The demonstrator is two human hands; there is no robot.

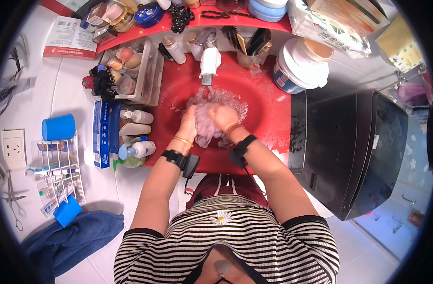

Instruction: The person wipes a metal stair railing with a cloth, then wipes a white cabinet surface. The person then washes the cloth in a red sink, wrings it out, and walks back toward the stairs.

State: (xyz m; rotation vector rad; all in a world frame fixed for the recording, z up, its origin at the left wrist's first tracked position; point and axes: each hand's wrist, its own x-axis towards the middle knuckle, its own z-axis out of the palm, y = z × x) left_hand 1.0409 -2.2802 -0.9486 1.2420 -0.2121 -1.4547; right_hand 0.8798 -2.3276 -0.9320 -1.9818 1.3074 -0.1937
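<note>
Both of my hands are over a red washbasin (269, 106), on a wet, pale purple cloth (208, 124). My left hand (188, 122) grips the cloth's left side, with the thumb side up. My right hand (225, 117), slightly blurred, is curled on the cloth's upper right part. Water runs from the faucet (206, 79), whose body is wrapped in white material, onto the cloth and splashes around it. Folds of the cloth hang toward me below my hands. Each wrist bears a black strap with a small device.
Pump bottles (142, 149) and a plastic bin of small items (145, 71) line the basin's left side. White tubs (301, 67) stand at the back right, near a black appliance (340, 142). A cup of hairbrushes (250, 58) is behind the basin, beneath a red shelf (138, 32).
</note>
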